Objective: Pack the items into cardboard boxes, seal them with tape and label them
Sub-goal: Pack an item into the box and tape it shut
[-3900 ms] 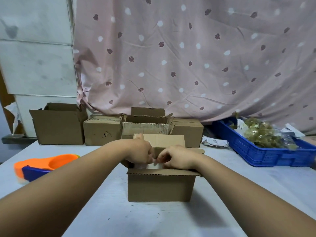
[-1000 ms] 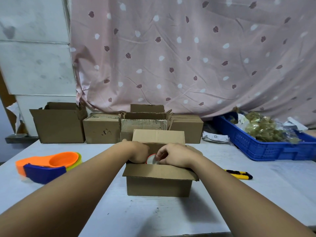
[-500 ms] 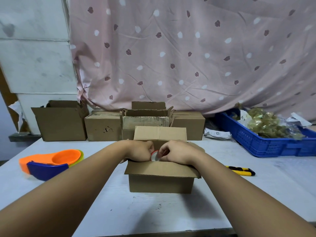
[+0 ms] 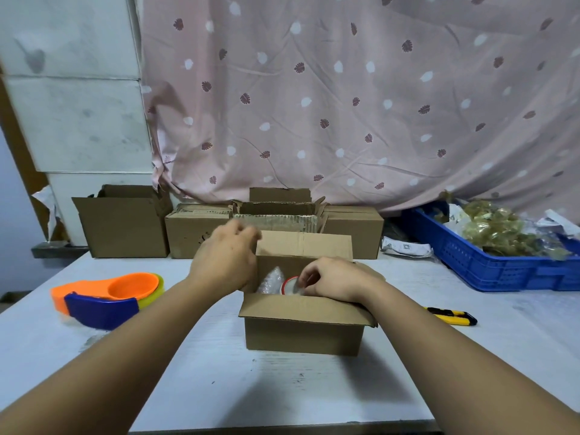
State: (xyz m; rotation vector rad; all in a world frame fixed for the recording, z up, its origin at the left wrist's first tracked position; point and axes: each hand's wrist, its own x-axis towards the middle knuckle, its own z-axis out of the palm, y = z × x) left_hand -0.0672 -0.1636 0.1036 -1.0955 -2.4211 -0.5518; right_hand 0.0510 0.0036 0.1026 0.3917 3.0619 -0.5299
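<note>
While the cardboard box (image 4: 301, 334) stands open: packing unfinished
Right hand (image 4: 332, 279): pinches red-rimmed item (image 4: 290, 285) inside
Left hand (image 4: 224, 259): blurred, perhaps at far flap (image 4: 304, 243); grip cannot be told
Remaining: tape, label

person – two arms in view | left forearm (image 4: 131, 340): bare up to the frame edge, slim, smooth | right forearm (image 4: 445, 350): bare likewise | left hand (image 4: 224, 259): bare, wrist bare, fingers (image 4: 248, 235) blurred | right hand (image 4: 337, 279): bare, wrist bare – knuckles plainly seen
</note>
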